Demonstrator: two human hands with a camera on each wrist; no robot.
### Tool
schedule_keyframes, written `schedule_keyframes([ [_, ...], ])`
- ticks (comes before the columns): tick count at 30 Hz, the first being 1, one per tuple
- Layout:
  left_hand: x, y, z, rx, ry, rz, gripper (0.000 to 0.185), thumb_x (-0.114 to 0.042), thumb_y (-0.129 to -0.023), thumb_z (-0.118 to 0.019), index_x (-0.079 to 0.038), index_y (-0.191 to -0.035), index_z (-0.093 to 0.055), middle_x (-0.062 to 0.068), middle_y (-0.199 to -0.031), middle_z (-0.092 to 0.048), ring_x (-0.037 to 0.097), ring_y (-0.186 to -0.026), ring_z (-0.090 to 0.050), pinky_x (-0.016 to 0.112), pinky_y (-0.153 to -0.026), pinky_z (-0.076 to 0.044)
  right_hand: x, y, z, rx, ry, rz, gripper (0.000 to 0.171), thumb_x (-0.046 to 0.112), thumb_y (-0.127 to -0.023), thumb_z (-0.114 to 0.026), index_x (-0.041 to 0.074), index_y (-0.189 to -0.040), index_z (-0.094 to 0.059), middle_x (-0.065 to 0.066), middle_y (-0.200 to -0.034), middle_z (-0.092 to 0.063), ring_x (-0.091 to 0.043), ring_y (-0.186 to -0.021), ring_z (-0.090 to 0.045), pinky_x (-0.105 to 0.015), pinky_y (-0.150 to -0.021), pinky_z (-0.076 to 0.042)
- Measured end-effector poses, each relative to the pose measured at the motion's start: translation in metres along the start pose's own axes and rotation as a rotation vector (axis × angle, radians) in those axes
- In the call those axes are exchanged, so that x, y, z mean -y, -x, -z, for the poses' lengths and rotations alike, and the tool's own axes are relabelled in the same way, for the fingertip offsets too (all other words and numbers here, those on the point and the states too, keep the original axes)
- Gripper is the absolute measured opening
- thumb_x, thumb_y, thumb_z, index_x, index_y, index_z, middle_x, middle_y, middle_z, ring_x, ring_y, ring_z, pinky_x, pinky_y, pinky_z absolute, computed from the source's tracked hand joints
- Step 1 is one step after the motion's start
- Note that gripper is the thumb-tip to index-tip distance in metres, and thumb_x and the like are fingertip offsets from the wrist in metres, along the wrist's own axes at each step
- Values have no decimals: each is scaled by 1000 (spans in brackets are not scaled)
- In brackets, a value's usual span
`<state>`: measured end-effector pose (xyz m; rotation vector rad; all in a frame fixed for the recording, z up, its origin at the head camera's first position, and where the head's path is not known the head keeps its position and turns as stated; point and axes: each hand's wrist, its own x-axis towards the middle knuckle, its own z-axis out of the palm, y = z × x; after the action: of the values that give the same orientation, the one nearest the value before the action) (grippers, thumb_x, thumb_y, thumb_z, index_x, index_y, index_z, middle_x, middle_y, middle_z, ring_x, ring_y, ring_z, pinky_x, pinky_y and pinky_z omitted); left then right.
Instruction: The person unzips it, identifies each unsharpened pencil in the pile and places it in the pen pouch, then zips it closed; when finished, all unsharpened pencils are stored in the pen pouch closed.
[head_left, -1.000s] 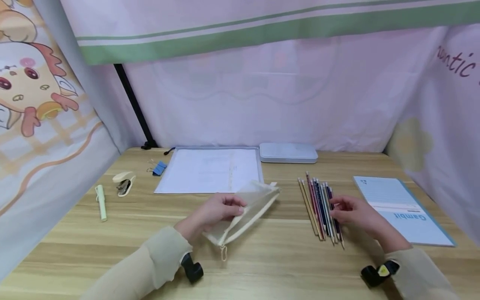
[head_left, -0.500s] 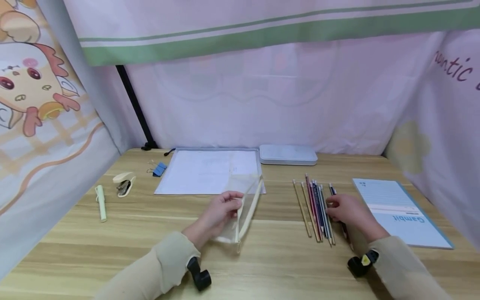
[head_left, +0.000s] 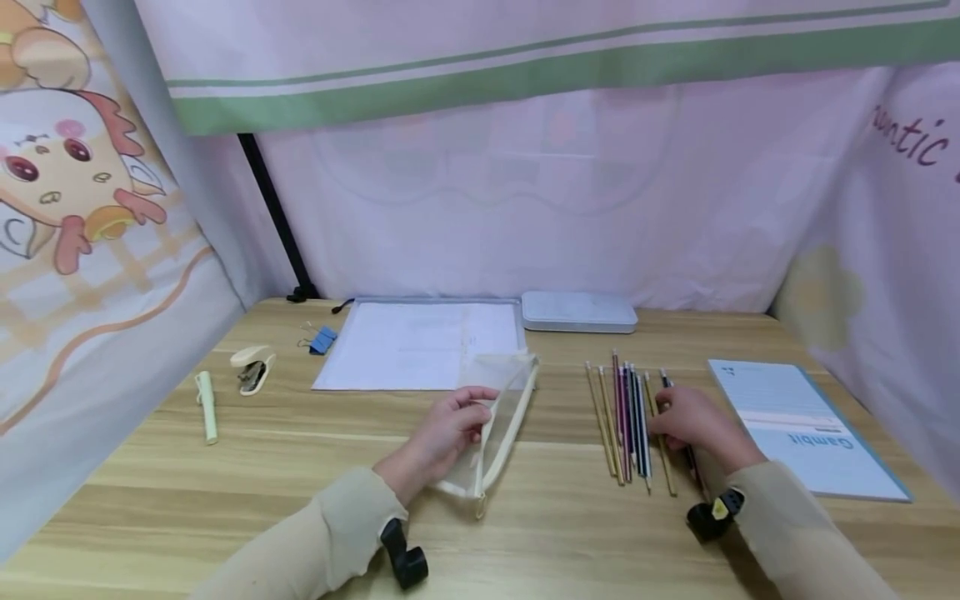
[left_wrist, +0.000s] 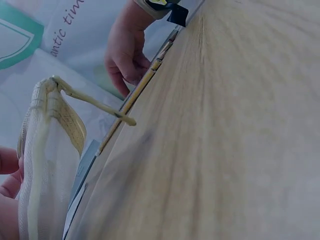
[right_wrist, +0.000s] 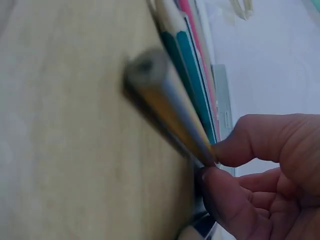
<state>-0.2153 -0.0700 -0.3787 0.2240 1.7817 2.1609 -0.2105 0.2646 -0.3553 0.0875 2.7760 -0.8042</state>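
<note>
Currently both hands at work over the desk (head_left: 570, 542). Left hand (head_left: 448, 429): fingers pinching the side of the pouch (head_left: 512, 404), a pale, see-through one with a zip; its mouth is slightly parted. Pouch sits near the middle of the desk, far end overlapping the sheet (head_left: 405, 346) in the head view. Left wrist view shows a cord (left_wrist: 95, 102) at the pouch's near end.

Right hand (head_left: 697, 423): thumb and finger close together on a gold pencil (right_wrist: 175, 110), its near end tilted toward the right wrist camera. Dark pencil (head_left: 666, 379) runs under that hand; contact cannot be told. Other pencils (head_left: 635, 425) lie just left, side by side, running near to far; two gold ones make up the left edge.

Surroundings: pad (head_left: 806, 433) right, marked "Gambit"; box (head_left: 577, 310) far, right of the sheet; blue clip (head_left: 322, 340) left of the sheet; stapler (head_left: 253, 367) and green pen (head_left: 207, 408) further left, the pen nearer.
</note>
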Motion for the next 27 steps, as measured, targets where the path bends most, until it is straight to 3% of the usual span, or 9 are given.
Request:
schedule_keyframes([
  [4, 1, 0, -2, 5, 12, 5, 37, 3, -84, -53, 8, -120, -50, -2, -80, -56, 7, -65, -45, 17, -57, -38, -5, 5, -1, -46, -136, 10, 63, 9, -81, -55, -15, -134, -32, -26, -97, -59, -15, -58, -57, -31, -55, -51],
  [6, 2, 1, -3, -4, 1, 6, 37, 3, -83, -53, 8, -120, -50, -2, -79, -55, 7, -65, -45, 17, -57, -39, -4, 6, -2, -73, -213, 18, 65, 10, -81, -55, -13, -136, -30, -19, -89, -62, -15, -59, -59, -31, -56, -53],
  [13, 4, 2, -10, -2, -61, -28, 35, 5, -83, -53, 9, -118, -51, -2, -75, -53, 8, -64, -46, 18, -56, -41, 25, 10, -20, -75, -756, 70, 65, 3, -87, -53, -8, -142, -20, -7, -83, -62, -8, -64, -61, -23, -62, -55],
  [16, 4, 2, -14, 1, -66, -38, 35, 5, -82, -53, 9, -117, -53, -1, -77, -54, 8, -65, -47, 17, -56, -41, 43, 11, -34, -59, -913, 65, 65, 0, -87, -51, -8, -142, -16, -5, -80, -61, -7, -62, -60, -20, -62, -54],
  [21, 5, 2, -20, 12, -88, -43, 34, 4, -82, -55, 8, -116, -54, 3, -81, -56, 8, -66, -49, 18, -57, -43, 72, 11, -53, -81, -1049, 46, 66, -4, -87, -51, -4, -143, -16, -8, -82, -59, -9, -62, -60, -20, -61, -54],
  [27, 6, 2, -27, 32, -95, -56, 34, 5, -83, -55, 9, -116, -54, 3, -81, -56, 7, -67, -49, 18, -58, -44, 96, 9, -72, -111, -1084, 78, 65, -7, -84, -54, -3, -139, -20, -12, -83, -61, -11, -60, -60, -22, -59, -54],
])
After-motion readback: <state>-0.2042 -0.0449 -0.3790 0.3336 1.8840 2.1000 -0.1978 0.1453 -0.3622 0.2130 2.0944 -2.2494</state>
